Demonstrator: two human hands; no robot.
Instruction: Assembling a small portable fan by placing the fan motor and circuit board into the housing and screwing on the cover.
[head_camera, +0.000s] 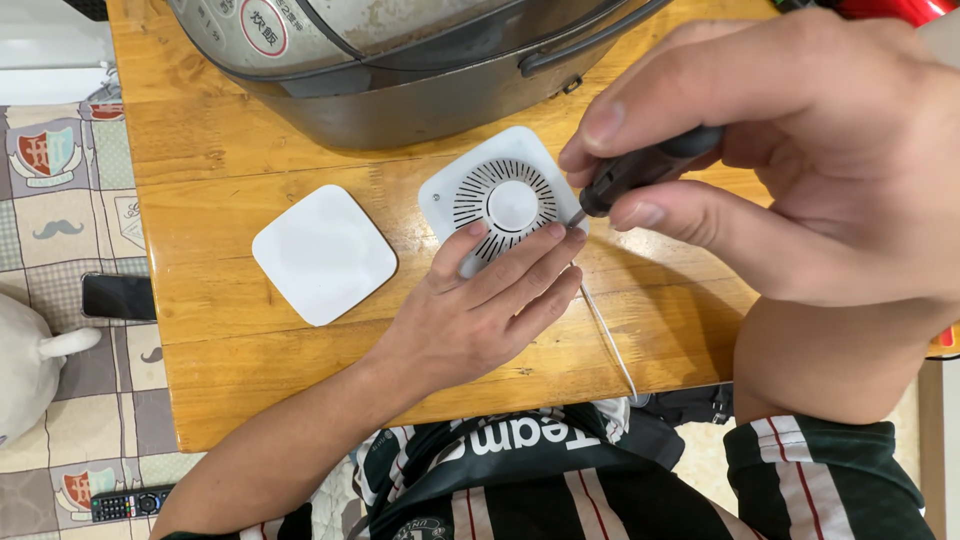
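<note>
the left hand (480, 300) lies flat, fingers together, pressing down on the near edge of a white square device (500, 195) with a round slotted grille. the right hand (800, 160) is pinched shut around the dark handle of a small screwdriver (645, 170), its tip meeting the device's right corner just beside the left fingertips (555, 232). the device sits mid-table on the wooden table (200, 210), its far edge close under a large grey rice cooker (400, 70). a loose white square cover (323, 253) lies apart to the left, with bare wood around it reaching to the table's left and near edges. a thin white cord (608, 340) runs off the near edge. beyond the left edge, a patterned floor mat (60, 200) holds a dark phone (118, 296) and a remote control (130, 502).
</note>
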